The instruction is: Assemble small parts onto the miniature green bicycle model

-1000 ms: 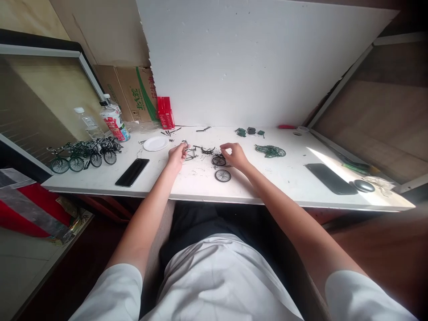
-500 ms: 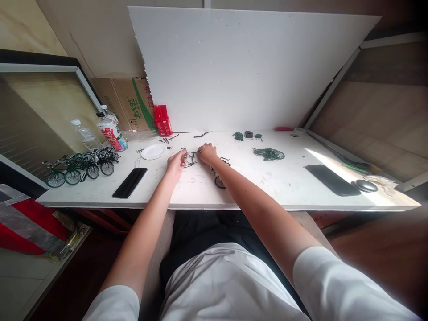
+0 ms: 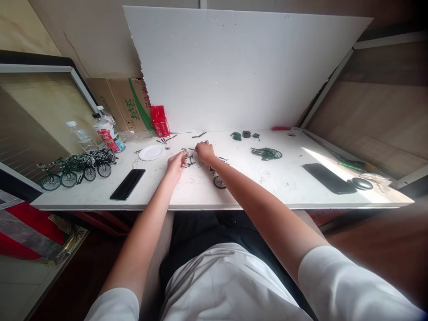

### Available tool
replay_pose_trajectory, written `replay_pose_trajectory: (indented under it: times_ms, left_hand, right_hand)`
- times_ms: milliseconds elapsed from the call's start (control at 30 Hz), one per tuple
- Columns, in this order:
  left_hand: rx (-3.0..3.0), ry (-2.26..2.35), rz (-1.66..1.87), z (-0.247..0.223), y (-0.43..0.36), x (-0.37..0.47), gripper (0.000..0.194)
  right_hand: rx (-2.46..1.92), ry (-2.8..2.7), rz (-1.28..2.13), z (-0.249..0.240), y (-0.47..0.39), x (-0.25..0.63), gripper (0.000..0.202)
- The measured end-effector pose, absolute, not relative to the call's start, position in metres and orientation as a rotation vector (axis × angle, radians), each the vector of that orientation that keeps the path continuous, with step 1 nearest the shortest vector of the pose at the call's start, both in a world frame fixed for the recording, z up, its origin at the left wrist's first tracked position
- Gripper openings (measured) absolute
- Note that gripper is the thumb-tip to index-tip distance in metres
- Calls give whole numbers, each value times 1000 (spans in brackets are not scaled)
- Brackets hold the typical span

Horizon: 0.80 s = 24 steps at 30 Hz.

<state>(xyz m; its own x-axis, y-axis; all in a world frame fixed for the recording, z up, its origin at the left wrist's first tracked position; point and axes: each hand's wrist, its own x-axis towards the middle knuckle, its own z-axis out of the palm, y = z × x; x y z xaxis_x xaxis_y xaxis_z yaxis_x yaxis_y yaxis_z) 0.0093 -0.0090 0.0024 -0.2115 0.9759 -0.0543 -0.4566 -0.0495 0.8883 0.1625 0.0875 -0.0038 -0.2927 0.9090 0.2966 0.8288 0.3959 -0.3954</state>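
Observation:
My left hand (image 3: 176,163) is closed in a pinch on a small dark model bicycle part (image 3: 189,161) with thin bars, just above the white table. To its right, my right hand (image 3: 204,152) has its fingers curled together. A thin dark rod (image 3: 191,149) sticks out from its fingertips toward the left hand; its kind is too small to tell. Partly hidden behind my right forearm is a model bicycle (image 3: 220,182), of which one spoked wheel shows. Several finished-looking model bicycles (image 3: 76,169) stand in a row at the table's left end.
A white plate (image 3: 151,152) and a phone (image 3: 127,184) lie on the left, before bottles (image 3: 109,136) and a red box (image 3: 160,121). Green parts (image 3: 236,136) and a green wire-like heap (image 3: 266,154) lie right of centre. A dark slab (image 3: 329,178) and a mouse (image 3: 362,183) are far right.
The view has shifted slightly, so the table's things sit a little further left. The thin rod at my right fingertips now shows more clearly. Both hands stay nearly in place.

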Motion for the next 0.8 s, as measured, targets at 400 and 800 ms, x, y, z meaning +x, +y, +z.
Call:
replay_pose_trajectory:
  times_ms: [400,800]
  left_hand:
    - [834,983,1560,-1,-11,14,33]
    - [1023,993,1442,1,-30,47,30]
  right_hand:
    - [-1111,-1746,644,6,54,215,22]
    - [-1040,-1637,559,-10,-50,319,44]
